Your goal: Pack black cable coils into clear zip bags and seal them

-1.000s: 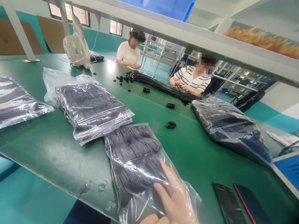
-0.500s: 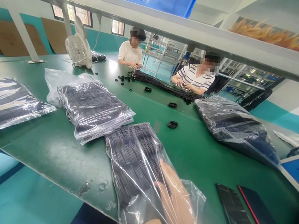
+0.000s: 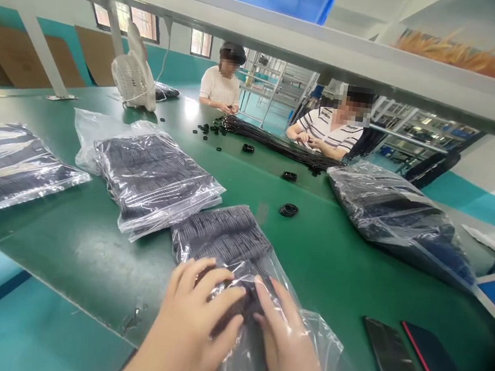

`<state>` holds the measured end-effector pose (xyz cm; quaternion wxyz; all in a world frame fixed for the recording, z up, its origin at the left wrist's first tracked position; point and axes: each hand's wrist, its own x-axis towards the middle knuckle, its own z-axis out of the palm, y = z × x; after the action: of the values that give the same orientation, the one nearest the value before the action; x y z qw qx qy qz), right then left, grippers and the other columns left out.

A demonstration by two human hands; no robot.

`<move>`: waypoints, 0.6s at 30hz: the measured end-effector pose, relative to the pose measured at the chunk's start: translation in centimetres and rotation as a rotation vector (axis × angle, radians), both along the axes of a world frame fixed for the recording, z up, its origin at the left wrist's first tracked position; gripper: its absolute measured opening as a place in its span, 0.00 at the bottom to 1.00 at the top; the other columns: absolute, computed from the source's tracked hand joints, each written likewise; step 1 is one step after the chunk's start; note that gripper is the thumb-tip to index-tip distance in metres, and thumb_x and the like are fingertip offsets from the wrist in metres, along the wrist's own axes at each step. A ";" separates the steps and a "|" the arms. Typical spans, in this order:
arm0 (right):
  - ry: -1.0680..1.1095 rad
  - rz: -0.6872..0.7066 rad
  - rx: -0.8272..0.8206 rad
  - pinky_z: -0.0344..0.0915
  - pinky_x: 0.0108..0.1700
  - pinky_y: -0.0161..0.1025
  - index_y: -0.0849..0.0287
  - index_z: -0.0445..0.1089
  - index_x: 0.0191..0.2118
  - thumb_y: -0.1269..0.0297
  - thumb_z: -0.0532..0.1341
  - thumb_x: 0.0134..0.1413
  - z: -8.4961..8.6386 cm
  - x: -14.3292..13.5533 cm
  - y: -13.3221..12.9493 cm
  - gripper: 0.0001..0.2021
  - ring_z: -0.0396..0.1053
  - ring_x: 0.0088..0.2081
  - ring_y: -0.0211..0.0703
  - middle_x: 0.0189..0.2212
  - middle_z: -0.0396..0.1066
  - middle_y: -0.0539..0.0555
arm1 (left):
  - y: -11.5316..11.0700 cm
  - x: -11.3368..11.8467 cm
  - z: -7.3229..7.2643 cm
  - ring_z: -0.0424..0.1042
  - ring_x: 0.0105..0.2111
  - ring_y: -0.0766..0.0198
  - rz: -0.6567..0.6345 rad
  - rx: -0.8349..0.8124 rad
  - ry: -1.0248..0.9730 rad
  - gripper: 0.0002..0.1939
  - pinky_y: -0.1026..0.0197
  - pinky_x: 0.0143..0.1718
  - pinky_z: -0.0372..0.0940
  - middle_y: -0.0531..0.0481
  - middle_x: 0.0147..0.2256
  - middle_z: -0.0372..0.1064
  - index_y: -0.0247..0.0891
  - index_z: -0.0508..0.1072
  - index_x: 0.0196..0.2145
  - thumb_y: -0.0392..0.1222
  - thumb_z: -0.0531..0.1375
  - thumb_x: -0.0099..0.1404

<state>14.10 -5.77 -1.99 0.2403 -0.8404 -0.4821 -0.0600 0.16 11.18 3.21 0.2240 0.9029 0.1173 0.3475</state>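
Note:
A clear plastic bag [image 3: 228,228] packed with rows of thin black coiled or ring-like pieces lies near the table's front edge. My left hand [image 3: 193,318] rests on top of it, fingers spread and slightly curved over the film. Facing it, my right hand [image 3: 286,337] has its fingers stretched along the bag's right side, and clear film covers part of that hand. The bag's near end is loose and partly hidden by both hands. Just beyond on the left, another filled bag [image 3: 154,167] touches this one.
More filled bags lie at the far left [image 3: 7,172] and right [image 3: 393,223]. Black cords [image 3: 275,143], small rings and coils [image 3: 288,210] sit mid-table. Two dark flat objects [image 3: 401,370] lie right. A fan [image 3: 134,76] stands behind. A shelf [image 3: 268,27] crosses above; two people sit opposite.
My left hand has moved up from the bag's near end onto its middle, its fingers unfolding from a closed shape. My right hand stays at the right side. The view has shifted slightly.

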 end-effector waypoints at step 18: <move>0.233 0.049 -0.028 0.66 0.68 0.53 0.36 0.54 0.73 0.76 0.51 0.64 2.1 0.8 0.6 0.36 0.57 0.71 0.51 0.73 0.49 0.47 | 2.3 -0.3 -0.4 0.67 0.64 0.49 -0.162 0.055 0.230 0.16 0.32 0.65 0.52 0.62 0.60 0.71 0.56 0.74 0.53 0.42 0.58 0.70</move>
<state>14.86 -5.14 0.08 0.2845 -0.8329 -0.4720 0.0507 -0.11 13.52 2.77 0.2116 0.9491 0.0592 0.2256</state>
